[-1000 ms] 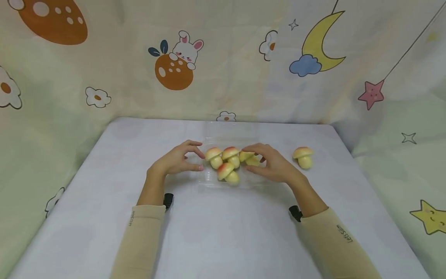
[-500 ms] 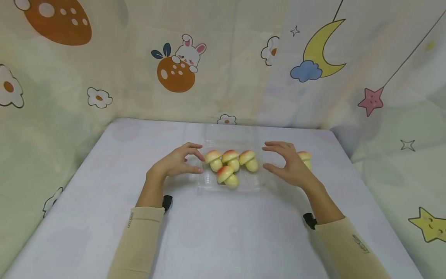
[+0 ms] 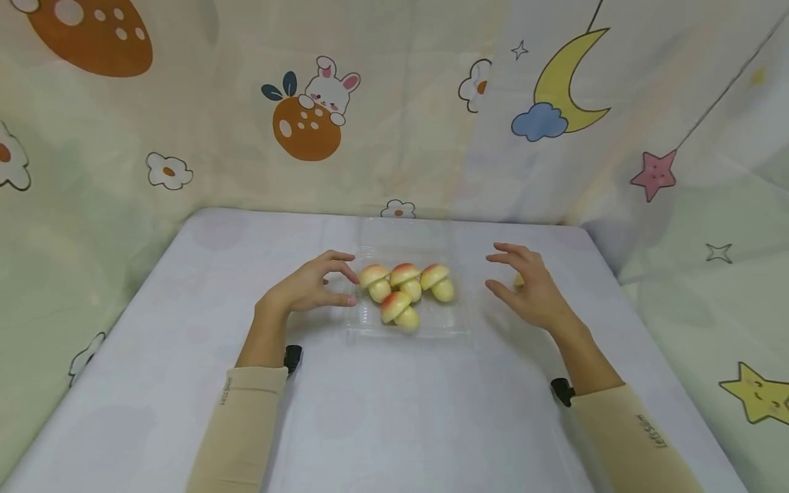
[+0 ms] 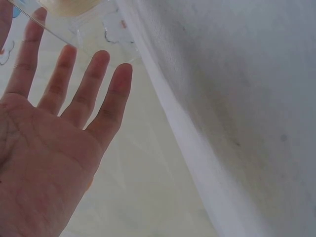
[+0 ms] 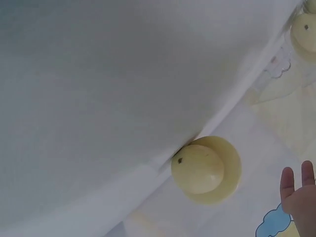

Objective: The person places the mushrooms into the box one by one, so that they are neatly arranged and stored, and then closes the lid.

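A clear plastic box (image 3: 444, 323) with its lid raised at the back stands mid-table. Inside it lie several toy mushrooms (image 3: 396, 308) with yellow stems and red-tinged caps. My left hand (image 3: 305, 284) is at the box's left side, thumb and fingers spread apart; whether the fingertips touch the wall I cannot tell. The left wrist view has its fingers (image 4: 91, 84) nearly straight. To the right of the box, my right hand (image 3: 530, 287) hovers with parted fingers, holding nothing. It mostly hides a loose mushroom (image 3: 519, 280), which the right wrist view has (image 5: 197, 170) whole on the table.
A white cloth (image 3: 370, 424) covers the table. Behind it and at both sides hangs a printed curtain (image 3: 407, 123) with cartoon figures. The lid (image 3: 403, 236) reaches close to the table's back edge.
My right hand has let go of the rightmost mushroom in the box and moved right, to the loose mushroom. My left hand has stayed at the box's left side.
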Motion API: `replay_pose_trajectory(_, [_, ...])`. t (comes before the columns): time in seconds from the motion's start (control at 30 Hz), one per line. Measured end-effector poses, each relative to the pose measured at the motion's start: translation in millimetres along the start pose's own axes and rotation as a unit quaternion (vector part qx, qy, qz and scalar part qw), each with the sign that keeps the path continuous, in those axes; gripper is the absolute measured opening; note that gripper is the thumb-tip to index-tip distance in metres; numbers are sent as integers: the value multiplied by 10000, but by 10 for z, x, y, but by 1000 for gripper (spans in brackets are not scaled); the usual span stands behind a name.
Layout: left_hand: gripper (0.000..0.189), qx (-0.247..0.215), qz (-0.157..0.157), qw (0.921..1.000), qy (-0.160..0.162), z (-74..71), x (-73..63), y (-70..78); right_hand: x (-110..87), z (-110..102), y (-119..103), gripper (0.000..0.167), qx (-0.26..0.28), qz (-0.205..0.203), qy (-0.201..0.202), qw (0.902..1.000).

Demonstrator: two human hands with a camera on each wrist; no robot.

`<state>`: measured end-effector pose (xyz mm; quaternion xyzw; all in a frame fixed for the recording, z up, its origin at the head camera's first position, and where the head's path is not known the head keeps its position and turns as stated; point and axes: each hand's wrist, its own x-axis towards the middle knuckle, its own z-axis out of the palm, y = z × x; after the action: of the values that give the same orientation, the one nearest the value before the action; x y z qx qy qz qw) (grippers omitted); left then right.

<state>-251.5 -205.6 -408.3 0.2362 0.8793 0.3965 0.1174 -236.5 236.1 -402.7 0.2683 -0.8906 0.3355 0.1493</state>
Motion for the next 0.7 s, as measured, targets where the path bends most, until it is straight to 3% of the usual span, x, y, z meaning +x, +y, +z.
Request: replay_pose_trajectory(0.7, [43, -54, 9, 10000, 2, 5, 27, -36, -92, -155, 222, 48, -279, -190, -72, 9994])
